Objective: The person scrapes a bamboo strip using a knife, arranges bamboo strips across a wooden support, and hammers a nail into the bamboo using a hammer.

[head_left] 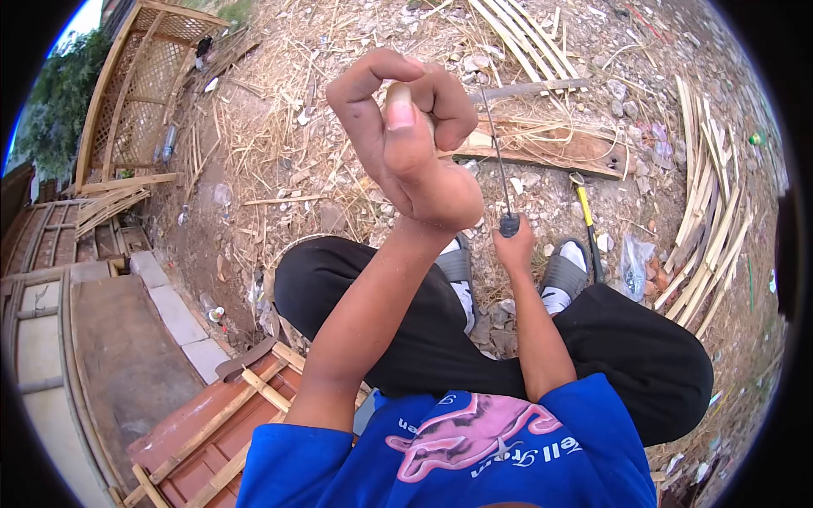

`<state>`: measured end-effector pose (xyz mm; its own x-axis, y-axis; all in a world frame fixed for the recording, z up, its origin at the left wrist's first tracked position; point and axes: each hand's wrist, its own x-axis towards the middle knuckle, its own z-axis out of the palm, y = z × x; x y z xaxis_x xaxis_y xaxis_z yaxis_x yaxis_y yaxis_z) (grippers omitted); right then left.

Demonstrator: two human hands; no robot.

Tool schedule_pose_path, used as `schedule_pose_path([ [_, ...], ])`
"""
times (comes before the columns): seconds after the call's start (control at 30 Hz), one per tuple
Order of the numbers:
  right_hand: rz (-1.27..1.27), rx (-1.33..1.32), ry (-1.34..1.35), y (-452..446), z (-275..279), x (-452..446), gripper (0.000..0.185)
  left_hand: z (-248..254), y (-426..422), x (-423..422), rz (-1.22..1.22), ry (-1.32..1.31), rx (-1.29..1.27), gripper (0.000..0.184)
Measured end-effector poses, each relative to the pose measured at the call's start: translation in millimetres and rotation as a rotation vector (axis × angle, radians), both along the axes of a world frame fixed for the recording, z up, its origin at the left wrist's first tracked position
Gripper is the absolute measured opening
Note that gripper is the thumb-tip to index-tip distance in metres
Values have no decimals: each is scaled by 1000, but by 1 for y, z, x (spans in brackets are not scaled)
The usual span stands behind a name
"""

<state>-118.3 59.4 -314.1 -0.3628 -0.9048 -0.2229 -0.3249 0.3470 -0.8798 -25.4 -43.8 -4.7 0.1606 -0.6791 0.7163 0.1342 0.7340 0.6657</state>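
Observation:
My left hand (406, 140) is raised close to the camera, its fingers curled and the thumb pointing up. Whether anything sits inside the curled fingers is hidden. Lower and to the right, my right hand (514, 243) is wrapped round the dark handle of a long thin blade (500, 161), which points away from me. Beyond the blade a wooden plank (563, 146) lies on the ground with thin strips on it. A yellow and black handled tool (584, 203) lies beside my right foot, its head near the plank's edge.
Long pale wood strips (711, 212) lie at the right, more strips (525, 38) at the top. A lattice frame (140, 93) stands at the upper left. Grey blocks (182, 317) and a reddish panel (207, 432) with wooden slats are at the lower left. A plastic bag (635, 262) lies on the ground.

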Motion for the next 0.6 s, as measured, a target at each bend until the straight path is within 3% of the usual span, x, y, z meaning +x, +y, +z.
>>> schedule_pose_path([
  [0.27,-13,-12,-69,3,-16,8,29,1,4,-1,-14,-50,31,27],
  [0.6,-31,-31,-48,4,9,12,39,2,-6,0,13,-26,9,28],
])
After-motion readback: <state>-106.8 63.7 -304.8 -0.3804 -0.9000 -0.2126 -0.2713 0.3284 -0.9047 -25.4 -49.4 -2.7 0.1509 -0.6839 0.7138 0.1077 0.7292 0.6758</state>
